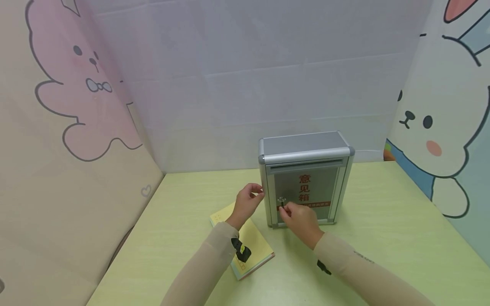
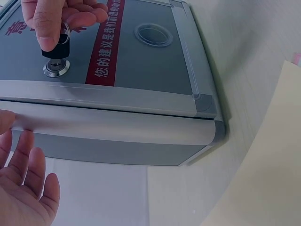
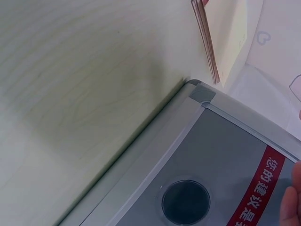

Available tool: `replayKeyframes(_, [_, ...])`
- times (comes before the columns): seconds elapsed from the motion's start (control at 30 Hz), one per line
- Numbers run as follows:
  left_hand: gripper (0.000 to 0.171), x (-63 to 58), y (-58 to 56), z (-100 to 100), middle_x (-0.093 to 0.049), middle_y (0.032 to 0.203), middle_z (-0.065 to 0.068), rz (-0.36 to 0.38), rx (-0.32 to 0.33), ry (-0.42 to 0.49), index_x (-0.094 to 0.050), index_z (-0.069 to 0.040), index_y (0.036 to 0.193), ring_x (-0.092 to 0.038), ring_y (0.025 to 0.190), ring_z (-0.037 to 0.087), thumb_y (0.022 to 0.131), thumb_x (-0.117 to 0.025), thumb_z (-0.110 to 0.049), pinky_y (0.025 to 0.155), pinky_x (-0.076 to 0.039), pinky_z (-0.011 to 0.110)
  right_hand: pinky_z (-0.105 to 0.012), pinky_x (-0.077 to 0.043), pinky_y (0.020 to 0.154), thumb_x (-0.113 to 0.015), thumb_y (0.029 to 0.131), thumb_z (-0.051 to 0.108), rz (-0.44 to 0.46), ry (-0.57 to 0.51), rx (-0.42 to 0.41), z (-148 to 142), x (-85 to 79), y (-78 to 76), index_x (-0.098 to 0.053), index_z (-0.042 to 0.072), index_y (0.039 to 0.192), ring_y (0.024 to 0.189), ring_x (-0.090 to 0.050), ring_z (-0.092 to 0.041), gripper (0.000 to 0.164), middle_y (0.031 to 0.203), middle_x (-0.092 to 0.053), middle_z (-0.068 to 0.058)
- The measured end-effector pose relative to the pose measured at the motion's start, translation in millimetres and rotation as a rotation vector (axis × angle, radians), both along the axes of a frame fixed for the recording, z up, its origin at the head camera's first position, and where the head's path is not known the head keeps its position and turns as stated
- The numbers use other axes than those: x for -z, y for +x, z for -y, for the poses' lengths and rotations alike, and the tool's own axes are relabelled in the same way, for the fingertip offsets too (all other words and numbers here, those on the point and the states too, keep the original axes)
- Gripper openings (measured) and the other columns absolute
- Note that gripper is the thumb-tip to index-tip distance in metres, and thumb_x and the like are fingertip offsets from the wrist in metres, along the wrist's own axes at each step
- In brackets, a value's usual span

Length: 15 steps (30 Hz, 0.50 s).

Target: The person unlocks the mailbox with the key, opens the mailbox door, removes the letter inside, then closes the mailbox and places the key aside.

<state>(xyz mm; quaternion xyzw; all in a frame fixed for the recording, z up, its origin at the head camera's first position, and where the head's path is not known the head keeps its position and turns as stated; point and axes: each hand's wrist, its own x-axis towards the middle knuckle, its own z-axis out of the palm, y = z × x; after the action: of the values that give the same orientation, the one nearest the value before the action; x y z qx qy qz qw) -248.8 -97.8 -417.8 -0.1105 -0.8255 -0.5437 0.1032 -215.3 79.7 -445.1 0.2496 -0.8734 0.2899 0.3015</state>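
A grey metal suggestion box (image 1: 306, 144) with silver edges and red lettering stands upright on the table. My right hand (image 1: 302, 219) is at its front and pinches a key with a black head (image 2: 59, 50). The key head is right at the round lock (image 2: 56, 70) in the door, near the door's left edge. My left hand (image 1: 246, 203) is at the box's left side, its fingertips against the silver edge and nothing held. In the right wrist view only some fingers (image 3: 291, 197) of the right hand show, at the right edge.
A yellow-covered book (image 1: 258, 242) lies on the pale green table (image 1: 183, 212), partly under my left forearm. A round clear window (image 3: 186, 202) is set low in the box door. Behind the table hangs a white curtain (image 1: 249, 85), with cartoon-printed cloth at both sides.
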Motion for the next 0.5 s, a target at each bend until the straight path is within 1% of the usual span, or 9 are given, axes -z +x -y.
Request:
replayKeyframes(0.13, [0.013, -0.5, 0.8, -0.1, -0.064, 0.096, 0.018, 0.000, 0.001, 0.005, -0.060, 0.005, 0.101, -0.052, 0.075, 0.016, 0.089, -0.061, -0.001, 0.070, -0.044, 0.030, -0.020, -0.026, 0.040, -0.074, 0.078, 0.003, -0.005, 0.007, 0.000, -0.4, 0.2, -1.1, -0.052, 0.008, 0.061, 0.042, -0.030, -0.002, 0.029, 0.047, -0.040, 0.006])
replayKeyframes(0.5, [0.014, -0.8, 1.7, -0.3, -0.064, 0.096, 0.018, 0.006, 0.004, 0.011, -0.060, 0.005, 0.102, -0.050, 0.073, 0.013, 0.090, -0.061, -0.003, 0.068, -0.044, 0.029, -0.021, -0.026, 0.040, -0.073, 0.080, 0.005, 0.017, 0.021, 0.012, 0.0, -0.1, -3.1, -0.050, 0.008, 0.061, 0.043, -0.029, -0.003, 0.030, 0.048, -0.037, 0.007])
